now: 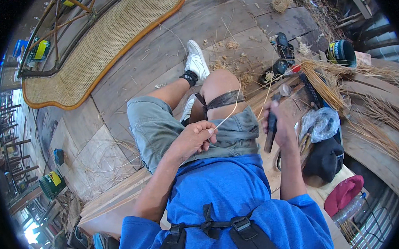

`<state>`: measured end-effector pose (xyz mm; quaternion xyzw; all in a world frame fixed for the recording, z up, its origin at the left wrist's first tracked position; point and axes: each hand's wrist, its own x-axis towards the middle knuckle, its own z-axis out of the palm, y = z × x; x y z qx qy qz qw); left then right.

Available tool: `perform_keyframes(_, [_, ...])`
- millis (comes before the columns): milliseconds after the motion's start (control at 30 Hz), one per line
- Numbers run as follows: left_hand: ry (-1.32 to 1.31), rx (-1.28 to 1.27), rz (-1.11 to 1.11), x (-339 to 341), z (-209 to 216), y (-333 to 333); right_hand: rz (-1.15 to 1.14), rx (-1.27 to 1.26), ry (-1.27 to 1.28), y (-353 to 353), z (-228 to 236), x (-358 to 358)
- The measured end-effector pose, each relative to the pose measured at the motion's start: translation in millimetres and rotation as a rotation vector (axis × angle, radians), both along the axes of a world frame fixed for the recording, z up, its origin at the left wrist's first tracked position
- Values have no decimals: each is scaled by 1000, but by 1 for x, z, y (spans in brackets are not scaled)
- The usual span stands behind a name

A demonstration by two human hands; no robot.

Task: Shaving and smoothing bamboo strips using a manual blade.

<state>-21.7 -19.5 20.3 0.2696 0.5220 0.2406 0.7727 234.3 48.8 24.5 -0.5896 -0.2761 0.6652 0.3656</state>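
Observation:
My left hand [195,139] is closed in a pinch over my lap, holding one end of a thin pale cane strip [231,111]. The strip rises in a curve past my knee, where a dark cloth band [225,99] is tied. My right hand [281,122], to the right of my thigh, is wrapped round a dark-handled tool [272,126]. Its exact kind is unclear. Beyond that hand is a rounded greyish piece [285,90]; whether it joins the tool I cannot tell. Another thin pale strip [267,94] runs upward beside the right hand.
A curved woven-cane furniture panel [109,43] with a wooden rim lies at far left. Cane bundles [321,84] and a dark green bucket [341,54] are at right, near a clear plastic bag [321,123] and a black cap [325,160]. Shavings [231,45] litter the floor.

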Motion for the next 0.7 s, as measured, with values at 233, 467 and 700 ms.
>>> perform_keyframes(233, [-38, -3, 39, -8, 3, -3, 295, -270, 281, -30, 11, -44])
perform_keyframes(467, [1, 33, 0, -10, 15, -10, 310, -17, 185, -21, 11, -68])
perform_keyframes(700, [103, 247, -15, -10, 36, -15, 81, 79, 211, -15, 13, -73])
